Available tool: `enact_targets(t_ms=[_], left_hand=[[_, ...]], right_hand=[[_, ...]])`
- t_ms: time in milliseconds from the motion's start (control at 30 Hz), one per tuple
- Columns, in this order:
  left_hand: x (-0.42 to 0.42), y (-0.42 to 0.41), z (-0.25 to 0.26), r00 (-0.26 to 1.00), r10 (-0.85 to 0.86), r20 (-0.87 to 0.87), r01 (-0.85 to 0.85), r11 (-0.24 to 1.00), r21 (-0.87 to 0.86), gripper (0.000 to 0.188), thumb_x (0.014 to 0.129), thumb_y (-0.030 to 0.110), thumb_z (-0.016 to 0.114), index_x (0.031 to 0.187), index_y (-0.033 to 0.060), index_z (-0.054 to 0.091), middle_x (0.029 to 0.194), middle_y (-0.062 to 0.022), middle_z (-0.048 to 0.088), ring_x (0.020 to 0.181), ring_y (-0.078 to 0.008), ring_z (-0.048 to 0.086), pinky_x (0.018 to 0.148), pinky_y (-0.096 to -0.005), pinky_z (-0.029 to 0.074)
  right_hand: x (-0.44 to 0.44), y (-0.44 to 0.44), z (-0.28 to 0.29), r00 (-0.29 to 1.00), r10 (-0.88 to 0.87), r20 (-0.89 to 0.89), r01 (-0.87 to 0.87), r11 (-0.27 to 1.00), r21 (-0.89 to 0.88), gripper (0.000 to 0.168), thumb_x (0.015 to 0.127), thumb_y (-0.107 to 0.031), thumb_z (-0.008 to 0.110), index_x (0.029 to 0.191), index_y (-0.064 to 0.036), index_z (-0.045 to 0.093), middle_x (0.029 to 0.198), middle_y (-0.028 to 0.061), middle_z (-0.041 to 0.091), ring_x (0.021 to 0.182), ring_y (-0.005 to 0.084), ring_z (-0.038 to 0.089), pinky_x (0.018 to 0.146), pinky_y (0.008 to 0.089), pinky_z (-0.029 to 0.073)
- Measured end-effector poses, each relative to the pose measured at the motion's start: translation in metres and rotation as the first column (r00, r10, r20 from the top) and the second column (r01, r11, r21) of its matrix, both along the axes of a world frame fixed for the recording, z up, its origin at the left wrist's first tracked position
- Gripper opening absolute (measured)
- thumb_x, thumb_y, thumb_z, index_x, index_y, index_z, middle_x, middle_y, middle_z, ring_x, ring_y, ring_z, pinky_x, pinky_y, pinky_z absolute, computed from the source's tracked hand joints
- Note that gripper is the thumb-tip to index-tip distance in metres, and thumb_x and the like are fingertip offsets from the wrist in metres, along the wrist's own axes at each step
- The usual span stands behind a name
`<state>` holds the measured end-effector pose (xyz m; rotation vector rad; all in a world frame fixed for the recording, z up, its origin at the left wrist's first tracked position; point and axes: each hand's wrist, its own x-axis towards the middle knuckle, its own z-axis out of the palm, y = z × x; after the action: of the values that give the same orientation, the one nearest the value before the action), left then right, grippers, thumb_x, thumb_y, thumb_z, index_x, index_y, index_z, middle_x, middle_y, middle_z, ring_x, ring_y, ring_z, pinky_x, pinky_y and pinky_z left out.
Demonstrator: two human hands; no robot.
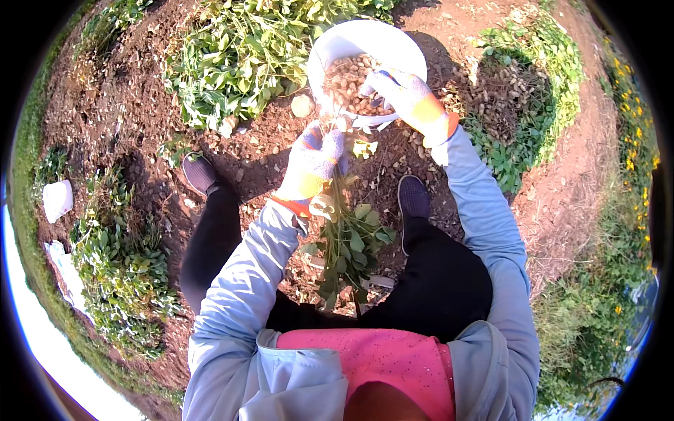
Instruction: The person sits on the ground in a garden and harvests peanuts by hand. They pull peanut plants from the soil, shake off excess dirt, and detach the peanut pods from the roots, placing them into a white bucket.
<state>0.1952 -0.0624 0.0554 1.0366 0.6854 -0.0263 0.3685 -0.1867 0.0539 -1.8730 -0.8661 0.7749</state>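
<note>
My left hand (312, 163), in a purple and orange work glove, is closed around the stems of a peanut plant (350, 237). The leaves hang down between my legs, and the root end with some pods points up at the near rim of a white plastic bucket (400, 44). Unshelled peanuts (350, 84) lie in the bucket. Over its right side is my right hand (413, 102), gloved alike, its fingers bent above the peanuts. Whether those fingers hold a pod cannot be made out.
A large heap of pulled peanut plants (231, 68) lies beyond at the left. Right of the bucket is another heap with pods and roots (505, 100). More plants (124, 268) lie at the far left, near a white container (58, 200). A roundish stone or clod (302, 106) sits beside the bucket.
</note>
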Motion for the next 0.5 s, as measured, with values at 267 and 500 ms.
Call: enact_targets(t_ms=[267,500], left_hand=[[0.005,-0.008,-0.002,0.999,-0.011,0.045,0.007,0.997,0.078,0.018,0.088,0.014,0.052,0.102,0.0025,0.052,0.066,-0.0001,0.053,0.05,-0.0055,0.046,0.044,-0.0188,0.034],[0.008,-0.015,0.008,0.999,-0.04,0.017,0.042,0.991,-0.125,0.018,0.087,0.014,0.053,0.103,0.0056,0.054,0.064,0.0034,0.049,0.048,-0.0042,0.041,0.042,-0.0177,0.031]], right_hand=[[-0.05,0.007,0.019,0.94,0.218,0.261,-0.174,0.968,-0.182,0.036,0.083,-0.035,0.057,0.096,-0.001,0.053,0.077,0.0165,0.058,0.077,0.0285,0.06,0.066,0.0366,0.044],[-0.047,-0.01,-0.004,0.984,0.114,0.14,-0.123,0.99,0.061,0.031,0.086,-0.033,0.052,0.084,-0.002,0.058,0.056,0.0093,0.053,0.054,0.0185,0.054,0.049,0.0325,0.039]])
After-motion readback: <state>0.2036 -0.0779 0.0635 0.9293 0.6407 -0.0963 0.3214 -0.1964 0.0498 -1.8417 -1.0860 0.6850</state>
